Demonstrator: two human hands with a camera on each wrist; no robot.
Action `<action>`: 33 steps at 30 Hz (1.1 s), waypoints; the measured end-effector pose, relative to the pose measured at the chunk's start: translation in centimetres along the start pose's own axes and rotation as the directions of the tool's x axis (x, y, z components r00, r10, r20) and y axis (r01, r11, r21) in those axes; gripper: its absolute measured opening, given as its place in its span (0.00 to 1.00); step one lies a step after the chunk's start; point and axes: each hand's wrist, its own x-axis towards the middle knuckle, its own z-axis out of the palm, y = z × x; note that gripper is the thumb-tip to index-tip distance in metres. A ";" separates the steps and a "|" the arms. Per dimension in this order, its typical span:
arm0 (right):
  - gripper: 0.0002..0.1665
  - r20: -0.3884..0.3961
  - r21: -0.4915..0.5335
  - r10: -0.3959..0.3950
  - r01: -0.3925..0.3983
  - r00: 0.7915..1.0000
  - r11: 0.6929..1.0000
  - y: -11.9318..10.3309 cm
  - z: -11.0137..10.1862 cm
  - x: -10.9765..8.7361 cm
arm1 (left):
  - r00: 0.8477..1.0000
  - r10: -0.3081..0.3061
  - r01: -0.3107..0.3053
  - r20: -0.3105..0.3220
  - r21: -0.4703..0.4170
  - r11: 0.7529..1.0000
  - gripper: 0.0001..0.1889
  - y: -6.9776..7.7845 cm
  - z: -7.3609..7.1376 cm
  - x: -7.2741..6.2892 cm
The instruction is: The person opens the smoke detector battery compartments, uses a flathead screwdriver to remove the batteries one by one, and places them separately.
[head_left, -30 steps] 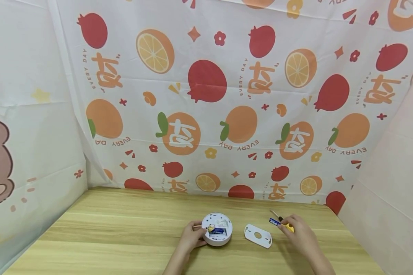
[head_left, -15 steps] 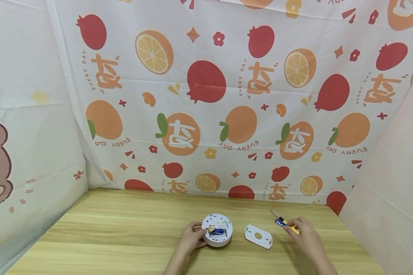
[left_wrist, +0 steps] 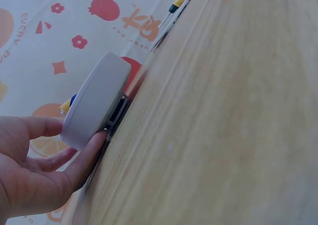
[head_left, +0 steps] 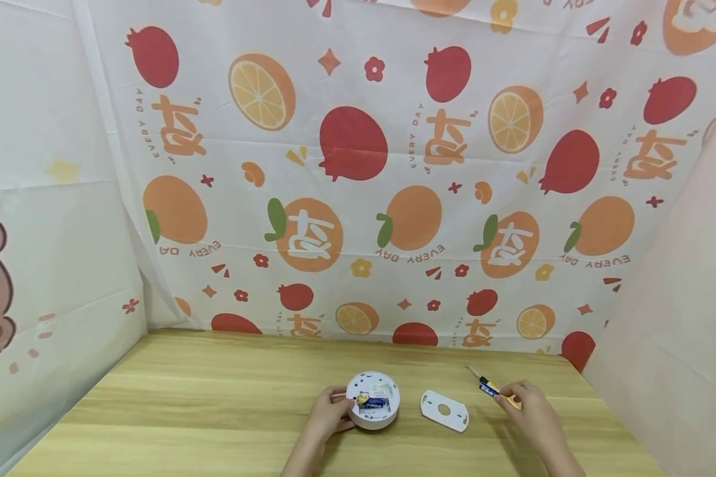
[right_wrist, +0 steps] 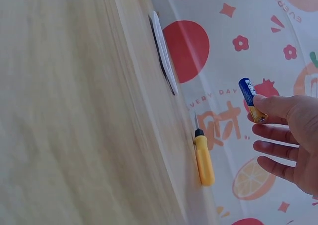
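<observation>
My left hand (head_left: 329, 416) grips the left edge of a round white device (head_left: 365, 423) that looks like a smoke alarm. Its back faces up, with a blue-and-yellow battery (head_left: 371, 401) showing in an uncovered compartment. In the left wrist view the device (left_wrist: 97, 103) is edge-on, with fingers and thumb around its rim. My right hand (head_left: 534, 416) pinches a second blue-and-yellow battery (right_wrist: 248, 92) between thumb and index finger, the other fingers spread. Behind this battery in the head view lies a screwdriver (right_wrist: 202, 158) with a yellow handle.
A white mounting plate (head_left: 444, 411) with rounded ends and a central hole lies on the wooden table (head_left: 215, 404), between the device and my right hand. Patterned fabric (head_left: 412, 265) hangs along the back of the table and pale cloth (head_left: 65, 265) along the sides.
My right hand has moved a little to the right with the battery, along the screwdriver. The left hand stays at the device, and the head view has shifted slightly.
</observation>
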 end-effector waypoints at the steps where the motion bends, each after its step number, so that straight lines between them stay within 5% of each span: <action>1: 0.06 -0.003 -0.003 -0.001 0.001 1.000 1.000 0.1 0.0 0.0 | 1.000 0.000 0.000 0.001 -0.002 1.000 0.24 0.0 0.0 0.0; 23: 0.03 0.016 -0.036 0.056 -0.055 0.998 0.998 3.2 0.5 -0.7 | 1.000 0.003 -0.003 0.001 -0.022 1.000 0.23 -0.1 0.0 0.3; 33: 0.04 0.088 -0.056 0.079 -0.074 0.993 0.996 4.1 1.0 -0.9 | 1.000 -0.004 0.004 0.004 -0.017 1.000 0.23 -0.1 0.0 0.3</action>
